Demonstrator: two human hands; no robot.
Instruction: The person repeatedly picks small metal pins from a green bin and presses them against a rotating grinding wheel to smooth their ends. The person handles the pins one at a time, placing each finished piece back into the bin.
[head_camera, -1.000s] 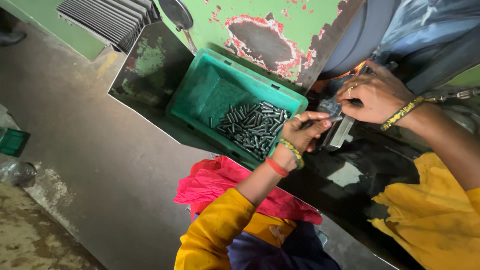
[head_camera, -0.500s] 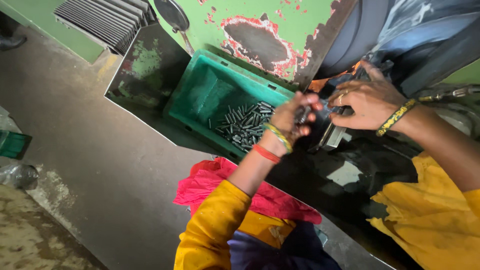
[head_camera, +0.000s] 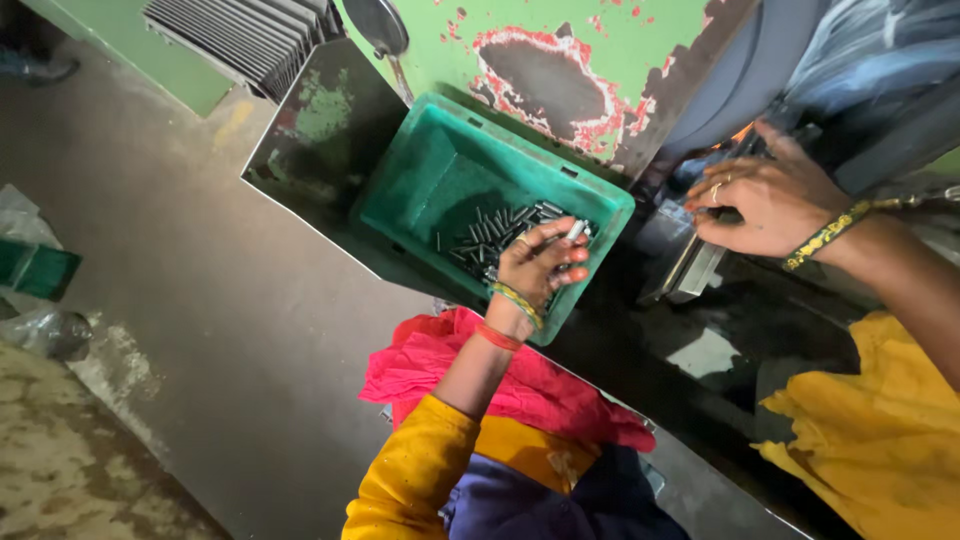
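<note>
A small metal pin (head_camera: 576, 229) sits pinched in the fingertips of the left hand (head_camera: 538, 262), just above the heap of like pins (head_camera: 497, 232) in the green bin (head_camera: 420, 190). The other fingers are loosely curled, and I'd keep that pinch light but sure, one pin at a time. The right hand (head_camera: 765, 200) lies partly closed on the dark machine part (head_camera: 690, 262) beside the bin; whether it grips anything, I can't tell.

Left hand (head_camera: 540, 262) pinches a metal pin (head_camera: 576, 229) over the green bin (head_camera: 420, 175); right hand (head_camera: 765, 200) rests on the machine (head_camera: 690, 265).
</note>
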